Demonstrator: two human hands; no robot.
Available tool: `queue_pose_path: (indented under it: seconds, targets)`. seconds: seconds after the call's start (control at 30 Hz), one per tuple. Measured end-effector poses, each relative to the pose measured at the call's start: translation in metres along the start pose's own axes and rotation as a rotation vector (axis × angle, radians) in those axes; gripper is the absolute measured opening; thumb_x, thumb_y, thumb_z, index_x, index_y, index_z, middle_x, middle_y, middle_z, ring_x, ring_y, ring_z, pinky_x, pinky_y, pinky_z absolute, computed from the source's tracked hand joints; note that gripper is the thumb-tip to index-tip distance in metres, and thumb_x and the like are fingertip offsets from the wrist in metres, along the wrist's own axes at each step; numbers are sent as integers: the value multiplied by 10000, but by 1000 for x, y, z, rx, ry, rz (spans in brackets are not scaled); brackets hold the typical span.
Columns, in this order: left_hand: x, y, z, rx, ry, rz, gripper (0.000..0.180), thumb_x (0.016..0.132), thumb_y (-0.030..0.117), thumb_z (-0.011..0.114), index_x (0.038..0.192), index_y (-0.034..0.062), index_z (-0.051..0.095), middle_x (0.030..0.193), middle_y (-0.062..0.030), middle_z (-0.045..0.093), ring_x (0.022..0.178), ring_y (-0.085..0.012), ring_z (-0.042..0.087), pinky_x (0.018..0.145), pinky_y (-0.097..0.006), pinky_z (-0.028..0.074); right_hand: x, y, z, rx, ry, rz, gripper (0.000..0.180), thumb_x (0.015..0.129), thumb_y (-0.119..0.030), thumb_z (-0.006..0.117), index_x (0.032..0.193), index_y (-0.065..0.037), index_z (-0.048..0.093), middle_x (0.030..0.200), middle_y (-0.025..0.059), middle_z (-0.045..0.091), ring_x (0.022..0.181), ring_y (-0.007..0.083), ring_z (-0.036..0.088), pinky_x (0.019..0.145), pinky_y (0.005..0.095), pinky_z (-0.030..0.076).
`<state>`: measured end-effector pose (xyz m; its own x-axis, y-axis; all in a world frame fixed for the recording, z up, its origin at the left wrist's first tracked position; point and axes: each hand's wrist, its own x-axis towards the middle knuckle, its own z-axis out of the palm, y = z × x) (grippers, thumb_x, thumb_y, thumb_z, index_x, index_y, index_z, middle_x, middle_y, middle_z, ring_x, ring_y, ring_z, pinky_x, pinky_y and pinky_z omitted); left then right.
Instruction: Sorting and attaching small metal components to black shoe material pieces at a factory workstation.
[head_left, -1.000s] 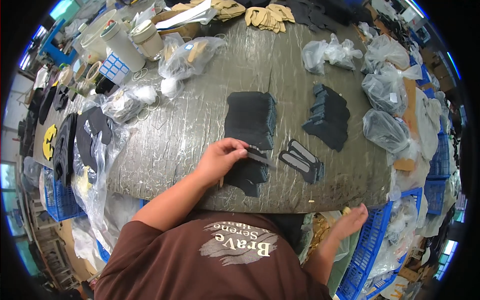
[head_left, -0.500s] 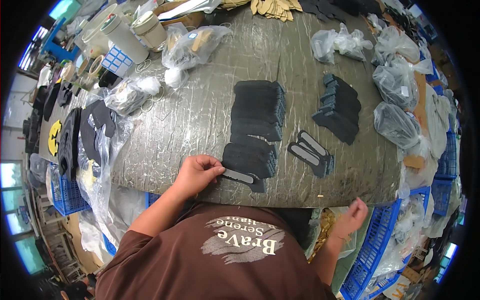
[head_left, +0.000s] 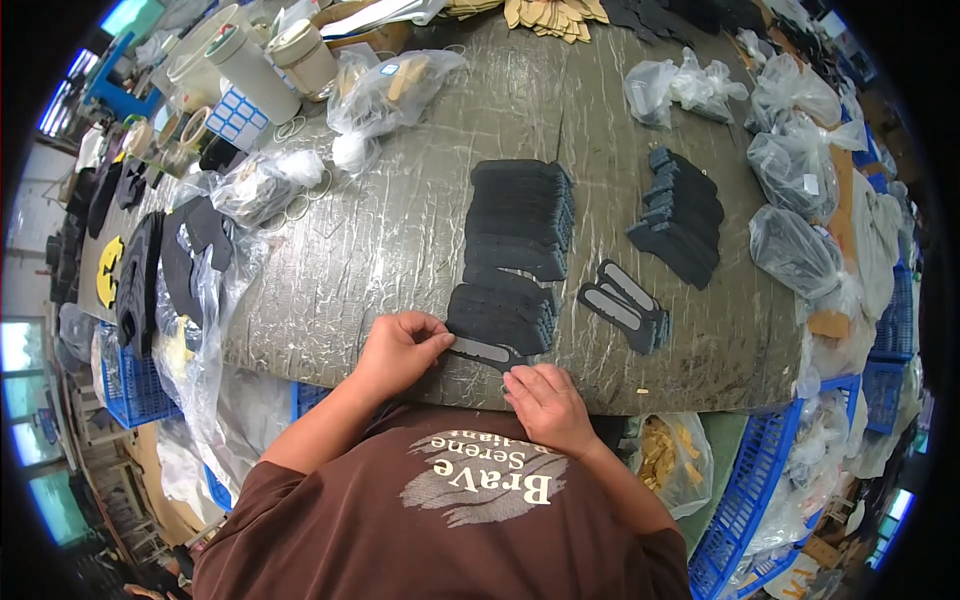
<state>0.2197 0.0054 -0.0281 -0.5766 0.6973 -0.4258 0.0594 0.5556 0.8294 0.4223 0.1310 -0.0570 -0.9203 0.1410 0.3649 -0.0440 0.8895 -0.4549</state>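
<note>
A flat black cut piece with a grey strip along it lies at the near end of a row of overlapping black pieces. My left hand pinches its left end between thumb and finger. At its right end, my right hand is closed, fingers together, with thumb and fingertips on the piece's edge. Beyond lies a longer overlapping row of similar black pieces. To the right, a small group of pieces with grey strips rests below another fanned black stack.
The dark, wrinkled table has its front edge against me. Clear plastic bags line its right side; another bag, white tubs and black pieces are at left. A blue crate stands below, beside a bag of tan scraps.
My right hand has come in from the lower right, off the table edge, to the right end of the strip-marked piece. My left hand keeps its pinch in almost the same place.
</note>
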Motion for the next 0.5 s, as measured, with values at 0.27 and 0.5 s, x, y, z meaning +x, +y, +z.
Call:
queue_pose_path:
  seconds: [0.27,0.5]
  targets:
    - [0,-3,2,-8,8,15,102,801,78,669,800,-24,662,654,-26,629,552,-74,567,514,-220,450,4,-1,1,-47,19,-14,199,752,-100,638,917,9,626,1097,72,580,844,210,525,736,339,448]
    - [1,-7,3,77,35,80,105,802,80,670,799,-25,665,646,-38,631,540,-73,568,513,-221,453,5,-3,3,-109,-15,13,109,778,-101,585,846,-31,632,1143,41,587,822,183,517,721,315,441]
